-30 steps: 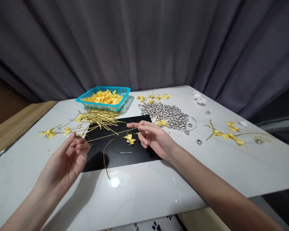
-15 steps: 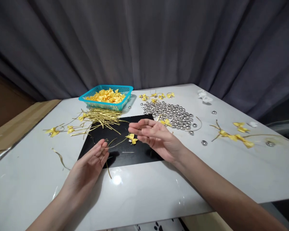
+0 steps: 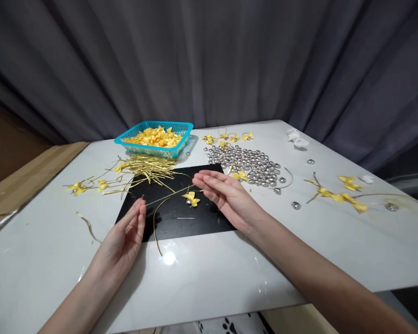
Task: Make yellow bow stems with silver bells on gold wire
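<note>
A thin gold wire is stretched between my hands over a black mat. My left hand pinches the wire's near-left end at the mat's left edge. The fingers of my right hand are pressed together on the wire's other end, over the mat's right side. A small yellow ribbon bow with a silver bead under it hangs on the wire near my right hand. A loose curved gold wire lies on the mat below it.
A teal basket of yellow bows stands at the back of the white table. A heap of gold wires lies before it, a pile of silver beads to the right. Finished bows on wires lie right and left.
My left hand went from the left of the mat to its near-left edge and now pinches the wire's end. My right hand stayed over the mat's right side. The wire looks straighter.
</note>
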{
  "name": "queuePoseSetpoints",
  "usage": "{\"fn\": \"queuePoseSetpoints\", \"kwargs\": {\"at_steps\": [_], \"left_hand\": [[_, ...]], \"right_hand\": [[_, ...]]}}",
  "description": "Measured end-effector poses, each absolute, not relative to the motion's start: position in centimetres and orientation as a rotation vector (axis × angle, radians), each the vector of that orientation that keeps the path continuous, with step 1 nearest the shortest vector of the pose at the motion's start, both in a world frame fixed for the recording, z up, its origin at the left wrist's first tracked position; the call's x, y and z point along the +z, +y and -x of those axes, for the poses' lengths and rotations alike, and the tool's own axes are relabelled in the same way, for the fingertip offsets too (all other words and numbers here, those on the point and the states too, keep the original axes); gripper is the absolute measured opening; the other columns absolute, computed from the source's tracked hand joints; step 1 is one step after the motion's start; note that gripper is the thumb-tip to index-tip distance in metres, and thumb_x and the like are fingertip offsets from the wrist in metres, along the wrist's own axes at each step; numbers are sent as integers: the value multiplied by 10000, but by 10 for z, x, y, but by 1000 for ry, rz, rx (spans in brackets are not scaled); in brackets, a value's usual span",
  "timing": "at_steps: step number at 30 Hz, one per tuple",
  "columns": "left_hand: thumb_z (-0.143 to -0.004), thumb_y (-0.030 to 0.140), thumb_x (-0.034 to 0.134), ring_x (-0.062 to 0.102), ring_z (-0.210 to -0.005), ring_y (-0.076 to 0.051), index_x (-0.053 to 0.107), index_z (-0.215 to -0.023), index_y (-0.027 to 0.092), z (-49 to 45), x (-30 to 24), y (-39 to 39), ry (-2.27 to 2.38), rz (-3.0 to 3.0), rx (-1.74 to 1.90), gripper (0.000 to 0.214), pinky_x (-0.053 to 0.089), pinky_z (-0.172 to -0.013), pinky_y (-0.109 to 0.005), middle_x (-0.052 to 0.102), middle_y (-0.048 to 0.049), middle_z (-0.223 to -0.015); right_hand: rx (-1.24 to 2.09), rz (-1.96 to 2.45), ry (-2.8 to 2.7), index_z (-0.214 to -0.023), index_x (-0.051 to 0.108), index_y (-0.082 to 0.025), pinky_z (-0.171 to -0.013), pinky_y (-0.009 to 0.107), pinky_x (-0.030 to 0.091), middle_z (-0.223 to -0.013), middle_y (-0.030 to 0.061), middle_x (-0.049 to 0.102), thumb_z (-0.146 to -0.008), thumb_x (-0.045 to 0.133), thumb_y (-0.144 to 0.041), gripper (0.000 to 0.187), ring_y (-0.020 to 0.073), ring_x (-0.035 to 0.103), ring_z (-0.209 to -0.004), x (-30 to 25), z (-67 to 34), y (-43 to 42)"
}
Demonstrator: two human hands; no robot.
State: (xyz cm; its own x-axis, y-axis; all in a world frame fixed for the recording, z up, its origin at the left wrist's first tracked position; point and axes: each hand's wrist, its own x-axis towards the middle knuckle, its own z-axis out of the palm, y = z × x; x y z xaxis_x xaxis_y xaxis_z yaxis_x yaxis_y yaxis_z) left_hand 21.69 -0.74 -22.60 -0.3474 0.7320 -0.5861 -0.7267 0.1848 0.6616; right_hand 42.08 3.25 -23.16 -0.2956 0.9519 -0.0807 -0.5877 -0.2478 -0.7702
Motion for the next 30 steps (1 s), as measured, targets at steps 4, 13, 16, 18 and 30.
{"fn": "queuePoseSetpoints", "kwargs": {"at_steps": [4,13,16,18,30], "left_hand": [[-905,12,464,684,-587,-63,650,-970,109,-214,-227,-8,1210,-99,1507,220,582,-566,-97,716,-6,-745],[-882,21,507,543,-447,-11,680,-889,135,-212,-219,-14,1159,-285,1533,207,498,-406,-107,663,48,-760],[-867,19,531,522,-444,-2,685,-898,145,-217,-220,-16,1173,-278,1510,201,489,-411,-102,668,48,-810],[-860,22,544,510,-438,2,686,-906,149,-223,-219,-16,1173,-264,1497,195,481,-411,-94,673,43,-834],[-864,-4,509,430,-371,27,667,-846,124,-272,-211,-25,1043,-161,1384,204,405,-350,-66,659,15,-796]], "right_hand": [[1792,776,-827,-862,673,-153,-710,103,542,-942,42,726,-804,669,-150,59,88,693,-868,-230,-421,32],[1334,1354,-1221,-833,604,-122,-536,199,474,-797,55,678,-737,623,-48,122,96,643,-568,-252,-412,38],[1138,1329,-1235,-896,599,-161,-443,185,368,-904,17,643,-739,669,-146,172,16,470,-435,-249,-412,34],[1242,1205,-1308,-810,615,-156,-399,180,289,-774,-7,619,-782,658,-256,112,10,365,-403,-243,-410,27],[2033,791,-762,-930,706,-181,-362,121,269,-775,-41,483,-900,576,-313,188,-24,329,-406,-244,-394,8]]}}
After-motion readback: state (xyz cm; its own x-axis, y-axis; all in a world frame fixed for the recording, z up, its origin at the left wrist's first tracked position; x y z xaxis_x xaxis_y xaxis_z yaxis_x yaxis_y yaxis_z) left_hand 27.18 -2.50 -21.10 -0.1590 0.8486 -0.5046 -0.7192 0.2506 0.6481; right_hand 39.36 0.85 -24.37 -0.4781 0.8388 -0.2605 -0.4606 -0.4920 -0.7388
